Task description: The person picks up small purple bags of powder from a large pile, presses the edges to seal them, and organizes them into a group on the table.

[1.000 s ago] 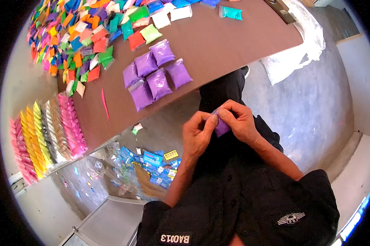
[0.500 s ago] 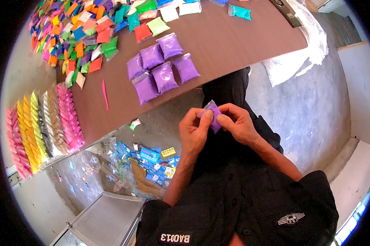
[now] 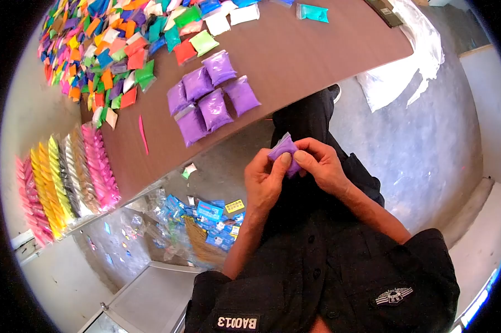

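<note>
Both of my hands hold one small purple powder packet (image 3: 284, 149) in front of my lap, below the table's near edge. My left hand (image 3: 265, 178) pinches its lower left side with thumb and fingers. My right hand (image 3: 322, 166) grips its right side. On the brown table (image 3: 317, 50) above my hands lies a cluster of several matching purple packets (image 3: 211, 102).
A heap of many-coloured packets (image 3: 103, 44) covers the table's far left. Rows of yellow, grey and pink packets (image 3: 67, 177) line the left end. A pink stick (image 3: 143, 134) lies on the tabletop. Blue wrappers (image 3: 206, 219) litter the floor; white plastic sheet (image 3: 406, 72) at right.
The purple packet has been turned and raised slightly between my fingers; more of its top shows now. My hands stayed in the same place.
</note>
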Demonstrator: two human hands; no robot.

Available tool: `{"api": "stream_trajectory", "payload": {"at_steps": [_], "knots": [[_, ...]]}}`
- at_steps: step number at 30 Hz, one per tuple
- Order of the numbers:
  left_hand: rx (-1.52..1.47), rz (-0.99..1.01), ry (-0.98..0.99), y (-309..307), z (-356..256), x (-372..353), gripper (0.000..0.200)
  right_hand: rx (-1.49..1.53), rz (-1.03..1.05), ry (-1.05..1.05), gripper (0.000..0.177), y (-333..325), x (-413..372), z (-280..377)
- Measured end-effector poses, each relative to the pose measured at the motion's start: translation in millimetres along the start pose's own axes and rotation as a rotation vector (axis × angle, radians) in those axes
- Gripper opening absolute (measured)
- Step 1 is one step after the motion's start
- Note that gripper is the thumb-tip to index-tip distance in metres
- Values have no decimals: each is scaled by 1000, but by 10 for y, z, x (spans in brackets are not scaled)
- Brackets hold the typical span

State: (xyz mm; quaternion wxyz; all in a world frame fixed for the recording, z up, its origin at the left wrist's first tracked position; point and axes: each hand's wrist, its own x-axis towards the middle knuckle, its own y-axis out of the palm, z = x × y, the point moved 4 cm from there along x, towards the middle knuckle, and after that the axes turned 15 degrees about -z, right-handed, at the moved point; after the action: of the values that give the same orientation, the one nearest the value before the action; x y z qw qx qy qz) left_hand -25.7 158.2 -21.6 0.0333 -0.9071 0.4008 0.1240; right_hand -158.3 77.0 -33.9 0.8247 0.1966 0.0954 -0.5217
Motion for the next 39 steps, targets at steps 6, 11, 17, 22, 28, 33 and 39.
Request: {"api": "stream_trajectory", "payload": {"at_steps": [6, 11, 17, 22, 28, 33, 39], "knots": [[23, -24, -43, 136, -77, -19, 17, 1, 30, -105, 18, -113, 35, 18], [88, -12, -5, 127, -54, 0, 17, -32, 42, -115, 17, -158, 14, 33], [107, -28, -9, 153, -70, 3, 16, 30, 20, -64, 18, -162, -24, 96], [195, -28, -29, 220, -126, 16, 18, -48, 17, -154, 17, -266, 24, 74], [184, 22, 17, 216, -90, 42, 16, -116, 62, -161, 19, -280, 27, 67], [167, -12, 29, 191, -108, 31, 16, -79, 41, -64, 21, -231, -18, 133], [241, -26, -6, 235, -177, 30, 17, -117, 56, -132, 19, -274, 11, 115]]}}
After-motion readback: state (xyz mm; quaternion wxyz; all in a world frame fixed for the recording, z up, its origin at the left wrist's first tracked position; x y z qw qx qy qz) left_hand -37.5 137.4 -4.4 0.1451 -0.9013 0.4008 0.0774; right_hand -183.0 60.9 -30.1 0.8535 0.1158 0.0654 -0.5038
